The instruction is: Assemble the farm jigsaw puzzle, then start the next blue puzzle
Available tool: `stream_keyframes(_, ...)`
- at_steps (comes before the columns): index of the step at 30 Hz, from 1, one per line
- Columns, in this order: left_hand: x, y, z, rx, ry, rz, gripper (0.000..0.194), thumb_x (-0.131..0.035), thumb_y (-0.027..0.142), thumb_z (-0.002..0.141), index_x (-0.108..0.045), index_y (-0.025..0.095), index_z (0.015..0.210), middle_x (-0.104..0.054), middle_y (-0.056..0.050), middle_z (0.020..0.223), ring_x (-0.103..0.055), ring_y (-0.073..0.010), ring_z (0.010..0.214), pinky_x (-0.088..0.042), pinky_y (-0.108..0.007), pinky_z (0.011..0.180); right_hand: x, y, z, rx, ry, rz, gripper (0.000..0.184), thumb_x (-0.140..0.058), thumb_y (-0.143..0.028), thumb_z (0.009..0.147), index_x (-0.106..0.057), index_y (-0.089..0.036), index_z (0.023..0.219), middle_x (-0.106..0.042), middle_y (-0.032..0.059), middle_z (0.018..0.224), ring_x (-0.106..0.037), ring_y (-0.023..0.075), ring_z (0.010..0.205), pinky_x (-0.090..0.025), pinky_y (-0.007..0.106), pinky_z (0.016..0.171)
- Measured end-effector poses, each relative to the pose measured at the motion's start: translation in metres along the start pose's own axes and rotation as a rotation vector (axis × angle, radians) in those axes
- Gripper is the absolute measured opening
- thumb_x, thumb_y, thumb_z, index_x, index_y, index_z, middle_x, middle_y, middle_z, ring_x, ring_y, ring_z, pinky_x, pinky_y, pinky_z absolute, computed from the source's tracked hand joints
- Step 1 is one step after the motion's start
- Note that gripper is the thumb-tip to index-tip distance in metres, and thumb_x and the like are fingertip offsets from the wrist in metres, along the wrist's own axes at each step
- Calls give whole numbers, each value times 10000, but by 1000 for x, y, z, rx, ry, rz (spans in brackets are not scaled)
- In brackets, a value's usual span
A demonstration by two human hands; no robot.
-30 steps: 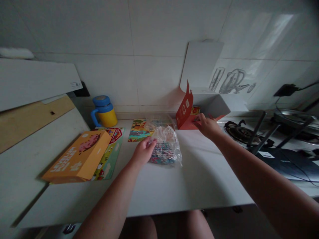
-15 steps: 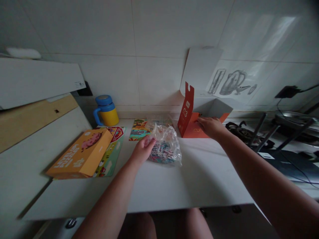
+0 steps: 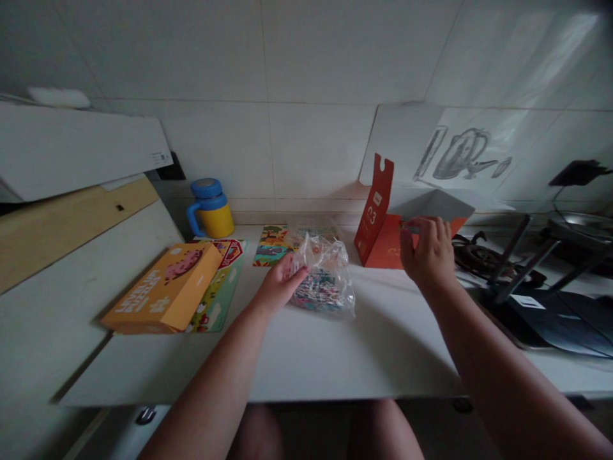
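My left hand (image 3: 281, 281) is closed on the left edge of a crinkled clear plastic bag (image 3: 330, 255). Small multicoloured pieces, whose kind is hard to make out, lie inside the bag on the white table. To the right, my right hand (image 3: 431, 252) is raised at the front wall of an open orange-red box (image 3: 378, 239). Its fingers are curled towards the thumb, and whatever is between them is too small or hidden to name. Behind the bag lies a colourful picture sheet (image 3: 271, 246), partly covered by the plastic.
An orange puzzle box (image 3: 167, 291) lies on a green picture sheet (image 3: 230, 275) at left. Behind it stands a blue and yellow mug (image 3: 215, 214). A gas burner (image 3: 483, 255) and black metal legs are at right. White boards (image 3: 76, 150) jut in at left.
My right hand has lifted slightly and curled its fingers beside the orange-red box. My left hand keeps hold of the plastic bag. The whole view has shifted a little.
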State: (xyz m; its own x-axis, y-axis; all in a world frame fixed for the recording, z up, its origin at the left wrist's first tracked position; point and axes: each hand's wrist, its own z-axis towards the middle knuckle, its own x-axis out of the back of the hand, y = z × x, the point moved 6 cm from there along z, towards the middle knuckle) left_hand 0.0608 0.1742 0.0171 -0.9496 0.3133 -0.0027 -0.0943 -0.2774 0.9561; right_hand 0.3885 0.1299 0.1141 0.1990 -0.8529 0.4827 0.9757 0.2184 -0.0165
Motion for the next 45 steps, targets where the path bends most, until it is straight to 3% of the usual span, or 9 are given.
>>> stream_keyframes(3,-3,3,0,-22,-60,-8,466,-820,516,905,-669,222,1233,-755,-88,1242,-699,-275,1179,-511,-382,1050,8,-54,5,75,111,205,186,-516,-303,1071,-633,-239,1201,-701,143,1104,-642,330,1078,-505,524,962)
stream_keyframes(9,-3,3,-4,-10,-175,-3,803,-995,405,720,-600,244,1401,-708,-112,1408,-672,-305,1290,-521,-418,1087,-17,-136,1,321,-157,495,456,-758,-422,982,-618,-240,1376,-735,149,1245,-658,338,1187,-524,509,993)
stream_keyframes(13,-5,-12,-8,68,-302,290,989,-1076,289,518,-636,234,1403,-747,-120,1369,-695,-337,1240,-520,-474,1097,-21,-132,-8,270,-188,580,102,-693,-328,1041,-699,-249,1104,-754,73,943,-678,253,910,-539,419,841)
stream_keyframes(17,-8,-18,-11,87,-332,291,776,-1020,267,617,-718,219,1330,-798,-100,1282,-738,-317,1136,-547,-467,1049,-9,-119,-16,100,-153,671,124,-637,-354,1062,-671,-264,985,-734,64,887,-680,226,813,-554,365,725)
stream_keyframes(27,21,5,1,56,88,-134,703,-1044,338,585,-725,186,1193,-800,-97,1166,-738,-264,1051,-573,-391,980,-40,-105,-32,-503,-568,1341,535,-440,-711,1067,-608,-241,874,-676,31,725,-680,201,626,-586,353,600)
stream_keyframes(31,28,2,1,74,191,-276,489,-1021,363,636,-750,198,1007,-786,-26,970,-722,-199,916,-572,-341,925,-51,-115,-29,-340,-743,1273,388,-749,-598,930,-747,-261,1124,-783,104,1148,-756,307,1013,-639,513,917)
stream_keyframes(34,22,0,1,97,164,-288,496,-992,395,699,-776,219,1109,-799,-22,1028,-724,-196,966,-556,-332,963,-53,-133,-30,-176,-836,1341,433,-733,-484,960,-710,-307,1355,-734,96,1368,-712,319,1225,-566,549,1098)
stream_keyframes(40,6,-4,1,96,91,-253,529,-778,630,905,-796,210,1228,-799,-102,1271,-643,-291,1365,-445,-426,1204,-80,-151,-51,-289,-799,1381,710,-820,-480,890,-556,-283,1519,-698,110,1440,-705,317,1257,-560,527,1123)
stream_keyframes(45,3,-10,0,107,60,-210,586,-723,687,927,-804,203,1247,-775,-112,1356,-560,-311,1483,-383,-465,1274,-105,-145,-66,-410,-755,1199,799,-864,-587,805,-550,-316,1489,-760,111,1294,-775,328,1067,-655,523,919)
